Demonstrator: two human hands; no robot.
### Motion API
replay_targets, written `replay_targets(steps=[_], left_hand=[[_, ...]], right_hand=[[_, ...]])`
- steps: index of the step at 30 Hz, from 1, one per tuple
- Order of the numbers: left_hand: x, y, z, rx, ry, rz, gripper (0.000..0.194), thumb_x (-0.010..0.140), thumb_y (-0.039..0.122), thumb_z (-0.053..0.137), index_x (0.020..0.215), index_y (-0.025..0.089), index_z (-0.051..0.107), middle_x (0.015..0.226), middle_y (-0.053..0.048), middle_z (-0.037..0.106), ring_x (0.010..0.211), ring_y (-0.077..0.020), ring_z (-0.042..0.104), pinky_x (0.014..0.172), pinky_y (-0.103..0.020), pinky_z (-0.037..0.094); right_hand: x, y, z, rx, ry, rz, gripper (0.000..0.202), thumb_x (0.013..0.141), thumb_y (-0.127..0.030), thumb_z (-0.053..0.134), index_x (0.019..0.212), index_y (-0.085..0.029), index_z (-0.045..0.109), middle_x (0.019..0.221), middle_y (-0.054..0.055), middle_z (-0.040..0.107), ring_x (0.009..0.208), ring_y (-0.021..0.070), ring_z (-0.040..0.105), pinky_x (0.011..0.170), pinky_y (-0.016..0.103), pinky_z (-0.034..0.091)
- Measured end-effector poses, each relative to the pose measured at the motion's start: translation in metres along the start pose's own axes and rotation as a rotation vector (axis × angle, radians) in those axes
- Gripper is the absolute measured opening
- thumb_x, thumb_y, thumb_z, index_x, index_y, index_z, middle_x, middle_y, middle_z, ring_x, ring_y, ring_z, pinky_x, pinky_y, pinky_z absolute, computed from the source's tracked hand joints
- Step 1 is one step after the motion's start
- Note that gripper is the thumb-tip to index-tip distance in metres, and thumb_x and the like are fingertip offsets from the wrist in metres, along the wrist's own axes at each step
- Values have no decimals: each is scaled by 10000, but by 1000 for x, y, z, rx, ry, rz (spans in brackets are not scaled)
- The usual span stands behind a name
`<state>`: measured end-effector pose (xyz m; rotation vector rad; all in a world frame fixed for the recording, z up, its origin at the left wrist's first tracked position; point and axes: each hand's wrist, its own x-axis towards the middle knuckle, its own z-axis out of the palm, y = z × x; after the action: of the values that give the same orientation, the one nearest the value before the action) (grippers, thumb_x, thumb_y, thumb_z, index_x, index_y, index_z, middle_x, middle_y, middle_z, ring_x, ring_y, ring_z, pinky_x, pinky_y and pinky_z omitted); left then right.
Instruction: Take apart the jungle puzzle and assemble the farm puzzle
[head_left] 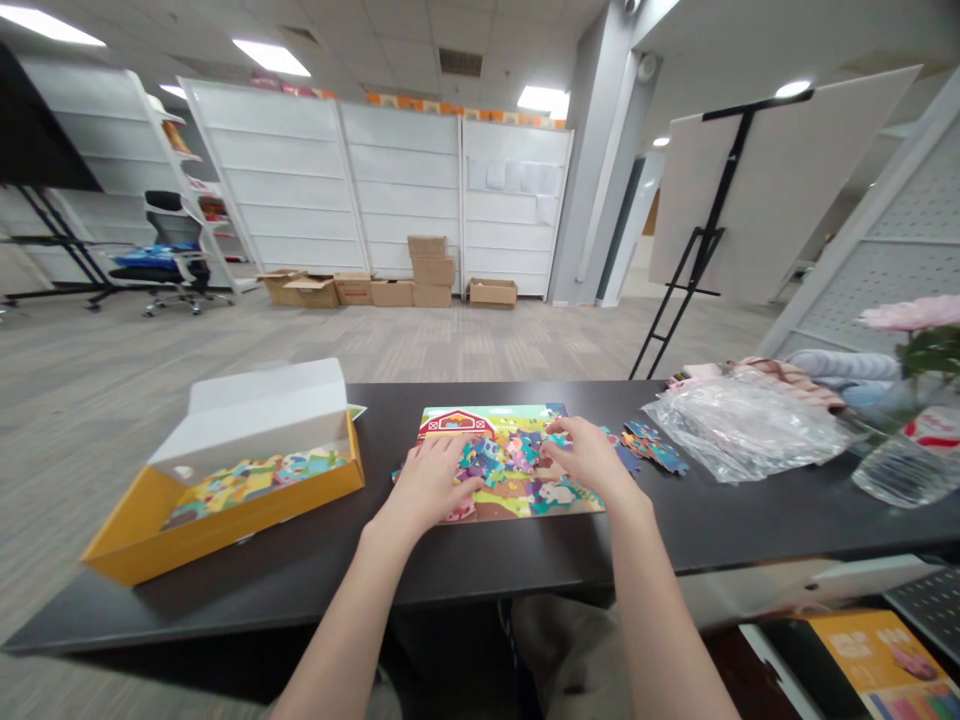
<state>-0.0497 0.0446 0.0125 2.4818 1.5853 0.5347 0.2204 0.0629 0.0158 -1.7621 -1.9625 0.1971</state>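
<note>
A colourful farm picture sheet [517,500] with a red barn lies on the dark table, and loose jigsaw pieces [517,450] are heaped over its middle. My left hand [435,485] rests on the sheet's left part, fingers stretched out and thumb apart, beside the heap. On the right side, my right hand [589,455] touches the pieces with its fingers curved and spread; no piece shows clearly in its grasp. More jigsaw pieces [652,447] lie just right of the sheet, partly joined or overlapping. Some fingertips blend into the bright pieces.
An open yellow box [247,520] holding more pieces stands at the left of the black table [495,570]. Clear plastic packaging [750,425], folded cloths and a glass vase [907,460] with a pink flower are at the right. Cardboard boxes [431,275] line the far wall.
</note>
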Motion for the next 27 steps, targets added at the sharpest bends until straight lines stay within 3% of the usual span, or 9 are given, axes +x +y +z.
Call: replay_targets(steps=[6,13,19,27], left_hand=[[-14,-16,-1,11,21,-76,546,921,429,609,1412,218,502,1408,-150,595,1297,-348,536,1044,-485,432],[-27,-24,-4,25,56,-120,518,969,457,535,1405,181,495,1377,-183,607,1273,-352,559,1025,-479,446],[-20,-14,-4,112,103,-223,507,934,541,570,1277,167,567,1187,-166,688,1133,-358,622,927,-444,476],[-10,-14,-3,66,88,-242,458,891,399,649,1282,177,563,1158,-148,683,1080,-326,657,908,-414,484]], right_hand=[[-1,13,15,-156,-52,109,328,795,-449,740,1008,-200,729,1056,128,735,988,298,674,834,363,488],[-2,29,22,-140,36,89,238,776,-336,749,984,-219,746,963,107,743,906,268,686,795,336,487],[-5,27,24,-117,46,87,235,797,-292,700,1007,-199,746,998,114,738,922,264,679,818,336,480],[-11,26,14,-92,50,73,278,838,-336,656,1056,-183,734,1054,132,735,995,279,669,889,362,485]])
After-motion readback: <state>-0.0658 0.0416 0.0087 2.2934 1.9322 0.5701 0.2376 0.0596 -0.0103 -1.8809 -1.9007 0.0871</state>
